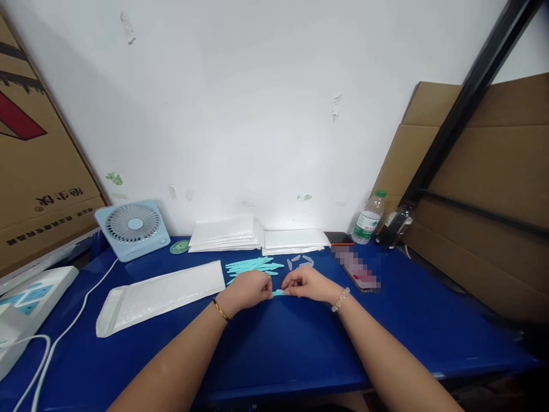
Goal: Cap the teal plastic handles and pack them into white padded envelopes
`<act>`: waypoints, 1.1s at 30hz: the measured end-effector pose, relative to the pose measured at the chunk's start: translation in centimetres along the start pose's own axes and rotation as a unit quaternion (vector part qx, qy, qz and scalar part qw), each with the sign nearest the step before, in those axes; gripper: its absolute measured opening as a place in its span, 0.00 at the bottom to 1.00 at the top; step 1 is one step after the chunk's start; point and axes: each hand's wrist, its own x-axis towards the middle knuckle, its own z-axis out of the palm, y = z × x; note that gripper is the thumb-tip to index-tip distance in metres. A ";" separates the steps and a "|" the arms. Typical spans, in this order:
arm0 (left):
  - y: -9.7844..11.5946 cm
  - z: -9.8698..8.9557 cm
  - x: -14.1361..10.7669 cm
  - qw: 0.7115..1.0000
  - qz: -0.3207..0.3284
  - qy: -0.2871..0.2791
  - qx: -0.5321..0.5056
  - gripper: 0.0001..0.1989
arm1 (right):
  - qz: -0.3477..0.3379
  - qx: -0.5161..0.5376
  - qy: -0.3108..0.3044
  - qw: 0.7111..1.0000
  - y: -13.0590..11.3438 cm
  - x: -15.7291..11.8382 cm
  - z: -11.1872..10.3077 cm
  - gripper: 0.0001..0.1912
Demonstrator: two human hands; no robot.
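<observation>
My left hand [251,290] and my right hand [309,284] are close together over the middle of the table, fingertips pinched on the two ends of one slim turquoise plastic stick [278,292]. Its ends are hidden by my fingers. Just behind my left hand lies a loose pile of similar turquoise sticks [251,265]. Several small translucent plastic pieces [295,262] lie scattered behind my right hand. To the left of my left hand a white padded envelope [171,297] lies flat, its flap end pointing left.
Stacks of white envelopes [223,233] rest against the wall. A light blue fan [136,224] and a white power strip [38,309] with cables are at left. A phone [358,269], a water bottle [368,220] and a dark bottle [394,226] stand or lie at right, near cardboard [484,229].
</observation>
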 end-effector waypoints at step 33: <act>-2.4 1.2 2.6 0.974 0.052 0.129 -0.177 0.20 | -0.010 0.206 0.267 0.941 0.5 -0.1 -2.1 0.15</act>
